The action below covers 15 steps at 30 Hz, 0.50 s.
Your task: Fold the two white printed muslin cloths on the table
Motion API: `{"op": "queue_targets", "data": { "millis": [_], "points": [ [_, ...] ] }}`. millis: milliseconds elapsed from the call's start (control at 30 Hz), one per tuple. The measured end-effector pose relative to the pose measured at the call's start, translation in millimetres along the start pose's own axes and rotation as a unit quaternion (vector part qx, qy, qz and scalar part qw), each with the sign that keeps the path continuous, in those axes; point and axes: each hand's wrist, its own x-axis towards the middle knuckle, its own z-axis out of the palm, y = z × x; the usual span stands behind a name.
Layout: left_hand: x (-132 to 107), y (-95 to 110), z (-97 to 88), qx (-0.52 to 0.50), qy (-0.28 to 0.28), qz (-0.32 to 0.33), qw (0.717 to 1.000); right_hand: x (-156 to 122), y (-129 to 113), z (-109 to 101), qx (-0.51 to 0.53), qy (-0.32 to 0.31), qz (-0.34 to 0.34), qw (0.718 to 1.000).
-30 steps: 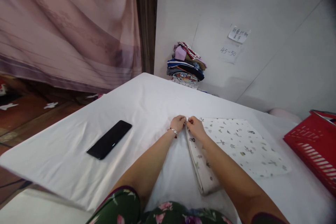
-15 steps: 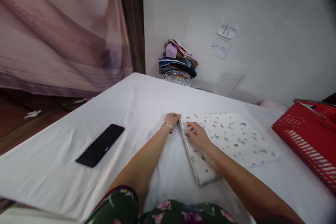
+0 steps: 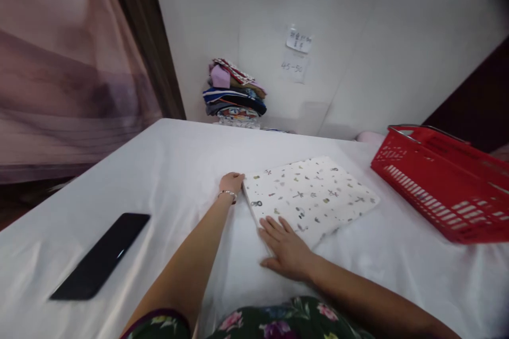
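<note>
A folded white cloth [image 3: 310,190] with small scattered prints lies on the white-covered table in front of me. My left hand [image 3: 231,184], wearing a bracelet, pinches the cloth's far left corner between thumb and fingertips. My right hand [image 3: 287,251] rests palm down with spread fingers. Its fingertips press on the cloth's near left corner, and part of that near edge is hidden beneath the hand.
A black phone [image 3: 101,257] lies to the left on the white sheet [image 3: 167,159]. To the right stands a red plastic basket [image 3: 441,180] with metal handles. Folded clothes [image 3: 235,95] are stacked by the wall, below paper notes [image 3: 296,55]. A pinkish curtain [image 3: 67,74] hangs at left.
My right hand has moved nearer to me and gone from curled to flat and spread. The cloth's left strip now lies level with the rest. The view has turned right.
</note>
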Motion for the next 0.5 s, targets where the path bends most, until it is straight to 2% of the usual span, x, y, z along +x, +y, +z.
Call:
{"op": "queue_targets", "data": {
  "millis": [133, 200, 267, 333, 400, 500],
  "points": [
    [-2.7, 4.2, -1.6, 0.034, 0.022, 0.015, 0.999, -3.5, -5.0, -14.0, 0.068, -0.043, -0.002, 0.997],
    [-4.8, 6.8, -3.6, 0.048, 0.029, 0.025, 0.998, -4.9, 1.1, -28.4, 0.089, -0.035, 0.006, 0.995],
    [-6.4, 10.3, -6.3, 0.061, 0.034, 0.033, 0.997, -7.2, 16.2, -42.4, 0.079, -0.002, 0.049, 0.996],
    [-6.8, 14.8, -8.6, 0.074, 0.04, 0.04, 0.996, -10.3, 37.9, -48.8, 0.051, 0.03, 0.123, 0.991],
    [-5.7, 19.2, -9.5, 0.094, 0.046, 0.046, 0.994, -13.2, 59.3, -44.0, 0.025, 0.032, 0.186, 0.982],
    [-2.7, 22.5, -7.4, 0.156, 0.039, 0.044, 0.986, -16.2, 77.0, -25.7, -0.003, 0.023, 0.208, 0.978]
  ]
}}
